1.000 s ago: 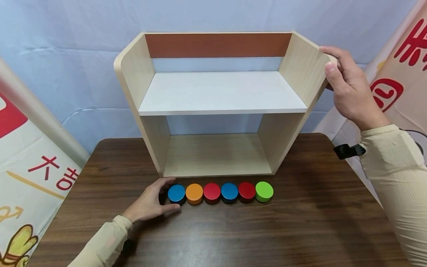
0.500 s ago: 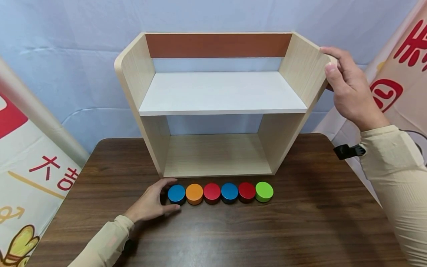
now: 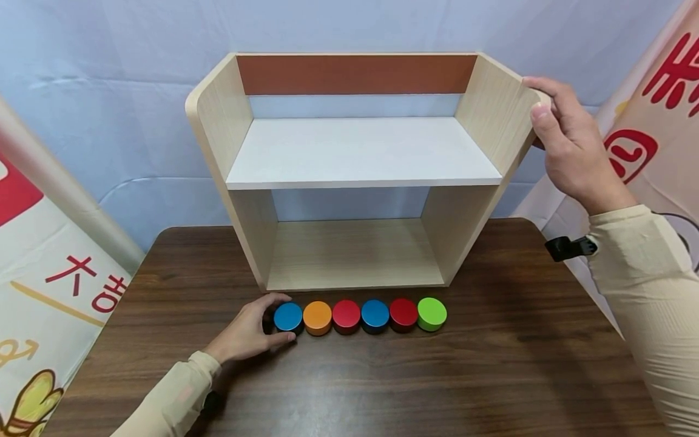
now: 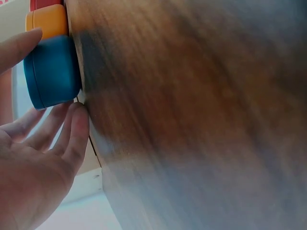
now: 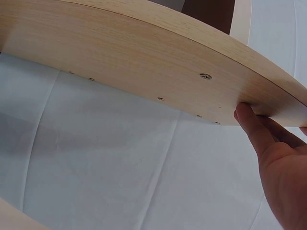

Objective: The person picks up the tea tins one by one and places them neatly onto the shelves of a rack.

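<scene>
My left hand point(image 3: 248, 331) curves round a short blue cylinder point(image 3: 288, 317), thumb at its front and fingers behind it. A seam runs round this cylinder point(image 4: 55, 72) in the left wrist view; whether every fingertip touches it, I cannot tell. Beside it, in one row, stand an orange cylinder point(image 3: 318, 317), a red one, a second blue one, another red one and a green cylinder point(image 3: 432, 314). My right hand point(image 3: 573, 142) grips the upper front corner of the right side panel of a small wooden shelf point(image 3: 364, 152). In the right wrist view, fingers point(image 5: 252, 124) press the panel's outer face.
The shelf stands behind the row on a dark wooden table point(image 3: 437, 382), with a white middle board point(image 3: 355, 149) and a pale bottom board point(image 3: 355, 252). A light blue cloth point(image 3: 349, 24) hangs behind. Printed banners point(image 3: 71, 315) flank the table.
My left thumb has drawn slightly closer to the front of the blue cylinder. The right hand, the shelf and the row of cylinders stay in place.
</scene>
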